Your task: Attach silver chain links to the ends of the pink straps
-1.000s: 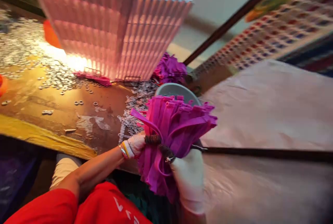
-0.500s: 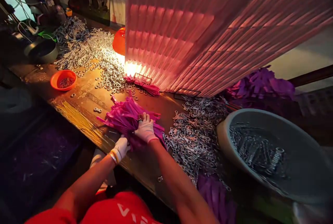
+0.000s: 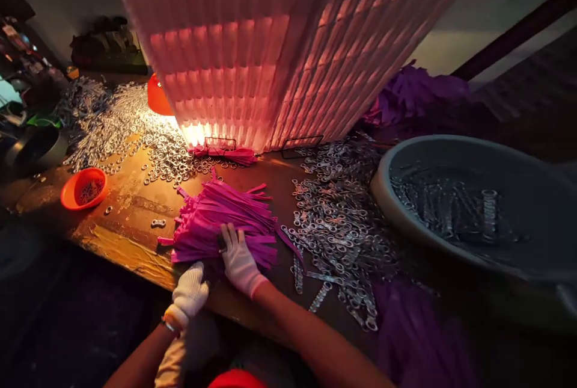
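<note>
A bundle of purple fabric strips (image 3: 220,213) lies spread on the wooden table. My right hand (image 3: 240,260), in a white glove, rests on the bundle's near edge with its fingers stretched out. Just left of it, at the table's front edge, my gloved left hand (image 3: 190,293) has its fingers curled together; whatever they may hold is hidden. Linked metal pieces (image 3: 338,219) are heaped to the right of the bundle. A small metal link (image 3: 158,223) lies by itself to the left.
An orange bowl (image 3: 84,188) holds small rings. More metal rings (image 3: 166,147) lie under an orange lamp (image 3: 158,97). Corrugated panels (image 3: 234,63) rise behind the bundle. A big grey basin (image 3: 383,177) with metal pieces stands at right, near purple strips (image 3: 419,334).
The view has shifted right. My left hand has drawn back from the strips towards the table's edge. My right hand has flattened on the bundle, whose strips now lie more evenly.
</note>
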`<action>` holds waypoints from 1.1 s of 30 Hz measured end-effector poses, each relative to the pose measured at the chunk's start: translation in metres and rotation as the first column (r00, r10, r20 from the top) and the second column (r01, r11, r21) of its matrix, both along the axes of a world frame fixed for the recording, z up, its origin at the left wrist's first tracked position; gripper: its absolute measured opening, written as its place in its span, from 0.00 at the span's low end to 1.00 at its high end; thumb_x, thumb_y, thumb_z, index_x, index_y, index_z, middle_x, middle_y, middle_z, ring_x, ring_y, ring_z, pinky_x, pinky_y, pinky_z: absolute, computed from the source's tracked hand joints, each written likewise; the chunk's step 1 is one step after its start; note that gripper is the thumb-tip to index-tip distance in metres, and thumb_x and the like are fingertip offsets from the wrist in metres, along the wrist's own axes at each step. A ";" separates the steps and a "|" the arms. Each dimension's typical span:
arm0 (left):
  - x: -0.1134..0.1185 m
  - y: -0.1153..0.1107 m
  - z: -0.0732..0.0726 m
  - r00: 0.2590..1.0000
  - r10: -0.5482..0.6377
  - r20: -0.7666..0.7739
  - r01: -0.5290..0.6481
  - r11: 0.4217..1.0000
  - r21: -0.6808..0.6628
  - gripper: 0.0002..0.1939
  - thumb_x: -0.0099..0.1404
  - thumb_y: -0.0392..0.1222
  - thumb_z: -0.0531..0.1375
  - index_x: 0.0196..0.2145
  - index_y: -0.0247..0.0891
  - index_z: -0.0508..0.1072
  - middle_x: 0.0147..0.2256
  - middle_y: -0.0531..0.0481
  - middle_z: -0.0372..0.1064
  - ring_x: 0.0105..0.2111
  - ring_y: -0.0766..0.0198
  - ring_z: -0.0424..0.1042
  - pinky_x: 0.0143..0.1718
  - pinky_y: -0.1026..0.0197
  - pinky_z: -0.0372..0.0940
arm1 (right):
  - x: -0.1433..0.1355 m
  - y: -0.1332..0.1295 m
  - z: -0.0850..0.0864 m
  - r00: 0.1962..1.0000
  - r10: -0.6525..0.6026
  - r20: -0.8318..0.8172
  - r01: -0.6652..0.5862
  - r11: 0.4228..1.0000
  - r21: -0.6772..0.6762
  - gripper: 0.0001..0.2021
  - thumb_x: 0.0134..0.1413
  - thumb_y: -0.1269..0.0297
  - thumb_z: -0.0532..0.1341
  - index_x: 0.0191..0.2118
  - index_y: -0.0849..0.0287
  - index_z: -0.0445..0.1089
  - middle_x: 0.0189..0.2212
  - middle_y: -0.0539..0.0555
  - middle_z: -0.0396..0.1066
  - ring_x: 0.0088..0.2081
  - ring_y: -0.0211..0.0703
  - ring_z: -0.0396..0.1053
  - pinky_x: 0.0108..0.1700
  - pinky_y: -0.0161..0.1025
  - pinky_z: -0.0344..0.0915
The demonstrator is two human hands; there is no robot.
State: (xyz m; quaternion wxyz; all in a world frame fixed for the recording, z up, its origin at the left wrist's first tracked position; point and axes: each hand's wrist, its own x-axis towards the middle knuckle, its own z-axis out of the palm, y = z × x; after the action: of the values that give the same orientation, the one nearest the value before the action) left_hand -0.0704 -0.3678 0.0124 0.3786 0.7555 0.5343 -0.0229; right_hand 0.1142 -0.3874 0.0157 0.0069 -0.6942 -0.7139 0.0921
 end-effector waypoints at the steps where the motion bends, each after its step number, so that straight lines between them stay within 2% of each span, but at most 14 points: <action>1: -0.006 0.001 0.000 0.998 -0.068 0.013 0.066 0.994 0.089 0.26 0.58 0.33 0.54 0.55 0.36 0.70 0.54 0.39 0.70 0.58 0.49 0.65 0.63 0.44 0.55 | -0.009 -0.005 -0.008 1.000 0.013 -0.017 -0.013 1.000 0.020 0.33 0.58 0.65 0.56 0.68 0.69 0.54 0.70 0.68 0.41 0.69 0.68 0.37 0.64 0.65 0.42; 2: -0.010 0.002 0.000 0.983 -0.178 0.045 0.164 0.962 0.218 0.29 0.57 0.31 0.53 0.58 0.38 0.69 0.56 0.40 0.68 0.60 0.50 0.63 0.64 0.44 0.54 | -0.016 -0.009 -0.017 0.999 0.014 -0.030 -0.012 0.999 0.044 0.33 0.58 0.66 0.57 0.68 0.69 0.54 0.69 0.69 0.42 0.69 0.69 0.39 0.63 0.65 0.46; 3: -0.014 0.005 -0.002 0.945 -0.321 0.059 0.277 0.885 0.375 0.33 0.56 0.29 0.53 0.60 0.39 0.66 0.58 0.40 0.66 0.62 0.50 0.61 0.65 0.43 0.53 | -0.023 -0.011 -0.025 0.999 0.011 -0.036 -0.008 0.997 0.071 0.33 0.57 0.66 0.57 0.67 0.70 0.54 0.69 0.70 0.42 0.68 0.70 0.41 0.62 0.65 0.49; 5: -0.016 0.017 -0.007 0.821 -0.571 -0.022 0.461 0.639 0.616 0.39 0.55 0.27 0.53 0.65 0.39 0.60 0.63 0.39 0.59 0.66 0.47 0.53 0.66 0.38 0.48 | -0.030 -0.010 -0.037 0.999 0.006 -0.035 -0.001 0.992 0.127 0.33 0.57 0.65 0.57 0.67 0.73 0.55 0.69 0.73 0.42 0.68 0.73 0.43 0.59 0.66 0.52; 6: -0.014 0.025 -0.010 0.762 -0.642 -0.086 0.517 0.523 0.677 0.41 0.55 0.27 0.53 0.67 0.39 0.57 0.65 0.38 0.55 0.67 0.44 0.49 0.66 0.35 0.45 | -0.030 -0.009 -0.040 0.999 0.009 -0.032 -0.004 0.989 0.150 0.32 0.58 0.64 0.57 0.66 0.73 0.56 0.69 0.73 0.42 0.67 0.74 0.43 0.59 0.67 0.52; 7: -0.010 0.034 -0.013 0.726 -0.673 -0.142 0.557 0.454 0.695 0.43 0.54 0.27 0.54 0.68 0.39 0.55 0.67 0.38 0.51 0.69 0.43 0.45 0.66 0.33 0.41 | -0.029 -0.008 -0.041 0.999 0.014 -0.033 -0.008 0.987 0.163 0.32 0.58 0.62 0.57 0.66 0.73 0.57 0.69 0.74 0.41 0.67 0.74 0.44 0.59 0.67 0.52; 8: -0.006 0.043 -0.017 0.706 -0.685 -0.180 0.583 0.417 0.698 0.43 0.54 0.27 0.55 0.68 0.39 0.54 0.67 0.38 0.50 0.69 0.42 0.42 0.66 0.33 0.39 | -0.027 -0.006 -0.041 0.999 0.018 -0.039 -0.011 0.986 0.164 0.31 0.58 0.61 0.58 0.65 0.72 0.59 0.69 0.73 0.41 0.67 0.74 0.44 0.60 0.68 0.51; 15: 0.013 0.090 -0.037 0.724 -0.673 -0.153 0.529 0.398 0.750 0.45 0.56 0.39 0.62 0.69 0.38 0.51 0.65 0.35 0.55 0.66 0.45 0.52 0.67 0.42 0.36 | -0.014 -0.001 -0.024 0.998 0.023 -0.053 -0.017 0.994 0.110 0.27 0.50 0.52 0.65 0.52 0.66 0.73 0.69 0.73 0.42 0.66 0.73 0.45 0.61 0.67 0.47; 19: 0.017 0.101 -0.050 0.711 -0.687 -0.151 0.494 0.336 0.802 0.51 0.56 0.42 0.62 0.71 0.42 0.40 0.65 0.36 0.56 0.65 0.44 0.55 0.64 0.41 0.41 | -0.005 0.000 -0.021 1.000 -0.001 0.003 0.000 0.979 0.203 0.24 0.47 0.50 0.66 0.45 0.65 0.77 0.68 0.72 0.45 0.65 0.71 0.47 0.62 0.64 0.45; 23: 0.026 0.118 -0.055 0.672 -0.691 -0.267 0.541 0.212 0.814 0.52 0.59 0.46 0.58 0.71 0.39 0.31 0.68 0.32 0.48 0.68 0.42 0.48 0.62 0.38 0.46 | -0.002 0.001 -0.017 0.995 -0.048 0.085 0.015 0.937 0.348 0.28 0.43 0.49 0.68 0.47 0.64 0.75 0.67 0.70 0.49 0.63 0.64 0.51 0.61 0.57 0.50; 26: 0.038 0.129 -0.045 0.608 -0.731 -0.310 0.556 0.112 0.824 0.52 0.59 0.47 0.57 0.71 0.33 0.33 0.67 0.29 0.46 0.68 0.39 0.44 0.60 0.36 0.49 | -0.010 -0.003 -0.009 0.969 -0.167 0.183 0.083 0.916 0.393 0.29 0.44 0.50 0.67 0.50 0.64 0.73 0.66 0.68 0.51 0.63 0.63 0.51 0.62 0.57 0.49; 29: 0.043 0.131 -0.037 0.558 -0.769 -0.311 0.526 0.038 0.850 0.49 0.57 0.43 0.56 0.70 0.27 0.38 0.67 0.27 0.46 0.68 0.39 0.43 0.58 0.36 0.51 | -0.029 -0.015 0.001 0.914 -0.332 0.233 0.220 0.889 0.402 0.24 0.47 0.51 0.66 0.48 0.61 0.74 0.66 0.66 0.51 0.66 0.66 0.44 0.64 0.62 0.40; 31: 0.041 0.130 -0.036 0.552 -0.771 -0.317 0.519 0.020 0.855 0.47 0.56 0.41 0.55 0.70 0.26 0.44 0.68 0.28 0.45 0.68 0.40 0.43 0.58 0.37 0.52 | -0.041 -0.030 0.006 0.886 -0.394 0.246 0.270 0.868 0.416 0.28 0.50 0.50 0.64 0.54 0.61 0.71 0.67 0.65 0.50 0.68 0.65 0.40 0.66 0.63 0.35; 33: 0.040 0.130 -0.037 0.578 -0.756 -0.308 0.509 0.039 0.860 0.44 0.55 0.42 0.56 0.68 0.27 0.51 0.68 0.30 0.45 0.69 0.39 0.42 0.58 0.38 0.51 | -0.042 -0.052 0.008 0.853 -0.463 0.240 0.346 0.846 0.405 0.34 0.52 0.49 0.62 0.63 0.59 0.61 0.69 0.62 0.47 0.69 0.61 0.37 0.67 0.59 0.32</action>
State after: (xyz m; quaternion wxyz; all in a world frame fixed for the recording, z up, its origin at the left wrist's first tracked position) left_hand -0.0309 -0.2378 -0.0249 -0.0807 0.9789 0.0128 0.1873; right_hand 0.0724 -0.4398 0.0236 0.0297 -0.8236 -0.5446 -0.1558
